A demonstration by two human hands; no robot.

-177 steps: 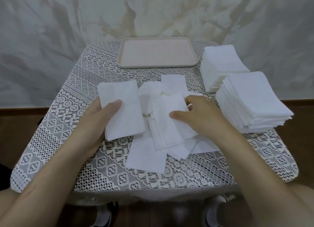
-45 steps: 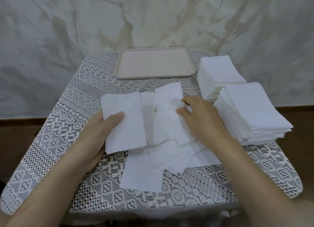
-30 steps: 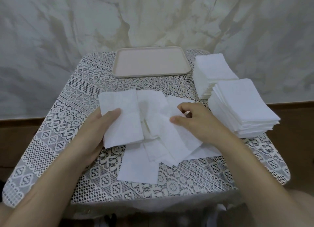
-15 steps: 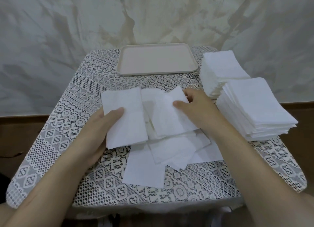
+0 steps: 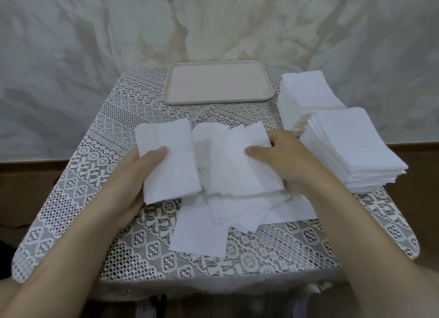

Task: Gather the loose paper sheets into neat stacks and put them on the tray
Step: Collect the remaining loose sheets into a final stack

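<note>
Lace tablecloth (image 5: 114, 137), rectangular sheets (image 5: 199, 237), perhaps tissue

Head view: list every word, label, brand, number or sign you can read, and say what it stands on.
There is no readable text in this view.
The paper sheets, the near stack and the far stack are blank white.
The tray is plain.
The tablecloth carries only a lace pattern.

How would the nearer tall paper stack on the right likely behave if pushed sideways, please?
The nearer stack would probably shear, not slide whole: its edges fan unevenly. Lifted, it likely sags, like the bowed sheet the right hand pinches.
</note>
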